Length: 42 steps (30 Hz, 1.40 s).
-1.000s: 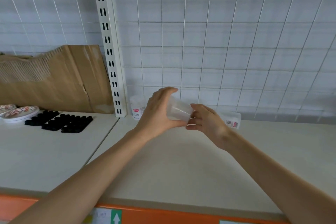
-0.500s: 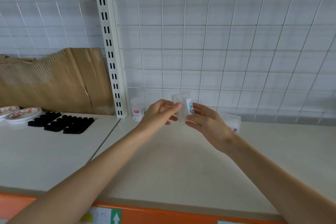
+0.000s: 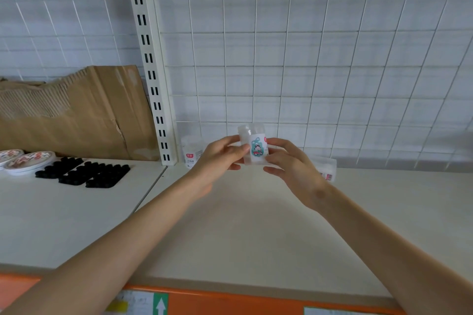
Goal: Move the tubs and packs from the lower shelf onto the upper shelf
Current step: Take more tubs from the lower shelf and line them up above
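A small clear plastic tub (image 3: 253,146) with a cartoon label stands upright between my two hands, just above the cream shelf (image 3: 256,225). My left hand (image 3: 220,158) grips its left side and my right hand (image 3: 289,163) holds its right side. Behind my left hand a similar tub (image 3: 190,151) with a red label stands against the wire grid at the back. Another clear tub (image 3: 327,170) lies on its side behind my right wrist, partly hidden.
A slotted upright post (image 3: 151,66) divides the shelf bays. In the left bay lie black moulded trays (image 3: 84,174), round lidded packs (image 3: 28,161) and a torn cardboard sheet (image 3: 76,112). An orange strip (image 3: 230,302) runs along the shelf's front edge.
The tub has been turned from lying sideways in both hands to upright, its cartoon label now facing me. Both hands have shifted slightly back toward the grid.
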Each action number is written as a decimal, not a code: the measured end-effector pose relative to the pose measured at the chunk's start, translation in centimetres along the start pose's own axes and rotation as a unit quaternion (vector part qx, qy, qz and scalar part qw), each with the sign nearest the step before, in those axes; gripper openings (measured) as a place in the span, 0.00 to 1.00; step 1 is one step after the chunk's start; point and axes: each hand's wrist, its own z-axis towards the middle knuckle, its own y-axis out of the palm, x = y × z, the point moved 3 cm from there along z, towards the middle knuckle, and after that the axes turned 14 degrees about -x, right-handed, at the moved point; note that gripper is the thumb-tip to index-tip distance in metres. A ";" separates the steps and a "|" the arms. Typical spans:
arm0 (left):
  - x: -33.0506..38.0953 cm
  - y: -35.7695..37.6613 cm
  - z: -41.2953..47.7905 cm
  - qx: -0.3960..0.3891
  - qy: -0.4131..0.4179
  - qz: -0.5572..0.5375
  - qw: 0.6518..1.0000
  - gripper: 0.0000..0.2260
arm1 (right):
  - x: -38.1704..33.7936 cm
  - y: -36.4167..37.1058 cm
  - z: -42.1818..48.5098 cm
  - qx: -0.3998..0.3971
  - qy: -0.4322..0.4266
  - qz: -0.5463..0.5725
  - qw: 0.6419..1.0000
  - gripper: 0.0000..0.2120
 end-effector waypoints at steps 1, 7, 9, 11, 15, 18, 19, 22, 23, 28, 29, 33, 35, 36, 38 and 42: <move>0.0 -0.1 0.1 0.007 -0.003 -0.020 1.000 0.17 | -0.1 -0.1 0.1 -0.002 -0.005 0.008 1.000 0.15; 0.1 -0.1 0.1 0.009 0.014 -0.071 0.997 0.15 | 0.1 0.0 0.0 -0.028 -0.008 -0.013 0.999 0.17; 0.1 0.0 0.1 -0.003 0.023 -0.075 0.997 0.13 | 0.2 0.1 -0.1 -0.045 -0.009 -0.026 0.999 0.19; 0.0 0.0 0.1 -0.015 0.034 -0.069 0.997 0.12 | 0.3 0.1 -0.1 -0.057 -0.012 -0.042 0.997 0.20; 0.5 0.4 -0.3 -0.034 0.033 -0.003 0.999 0.14 | 0.3 0.3 -0.1 -0.051 -0.025 -0.064 0.996 0.24; 0.6 0.3 -0.3 -0.026 0.035 0.043 0.998 0.14 | 0.2 0.4 -0.1 -0.032 -0.025 -0.075 0.996 0.28; 0.5 0.2 -0.3 -0.024 0.035 0.050 0.998 0.14 | 0.2 0.4 -0.1 -0.029 -0.023 -0.080 0.996 0.28; 0.2 0.0 -0.2 -0.034 0.030 0.060 0.997 0.13 | 0.3 0.3 -0.1 -0.033 -0.015 -0.098 0.995 0.24; 0.0 -0.1 -0.1 -0.039 0.027 0.064 0.997 0.15 | 0.4 0.3 -0.1 -0.034 -0.012 -0.103 0.994 0.23; -0.3 -0.3 0.0 -0.046 0.013 0.103 0.994 0.17 | 1.1 0.1 0.1 0.001 -0.002 -0.151 0.988 0.22; -0.4 -0.4 -0.1 -0.043 0.007 0.131 0.990 0.17 | 1.3 0.0 0.2 0.009 0.004 -0.157 0.988 0.22; -1.0 -0.1 -0.9 -0.004 -0.049 0.253 0.966 0.20 | 2.4 0.2 0.1 0.034 0.035 -0.194 0.980 0.24; -1.5 0.0 -1.6 -0.033 -0.082 0.342 0.936 0.20 | 2.8 0.3 0.1 0.046 0.053 -0.216 0.974 0.25; -1.7 -0.1 -2.1 -0.054 -0.088 0.396 0.912 0.20 | 3.0 0.5 0.2 0.052 0.061 -0.226 0.971 0.25; -2.1 -0.7 -3.2 -0.077 -0.085 0.483 0.868 0.20 | 3.1 0.7 0.6 0.061 0.073 -0.252 0.963 0.25; -3.4 -1.2 -5.0 -0.080 -0.050 0.557 0.825 0.21 | 3.4 1.1 1.6 0.076 0.088 -0.298 0.947 0.25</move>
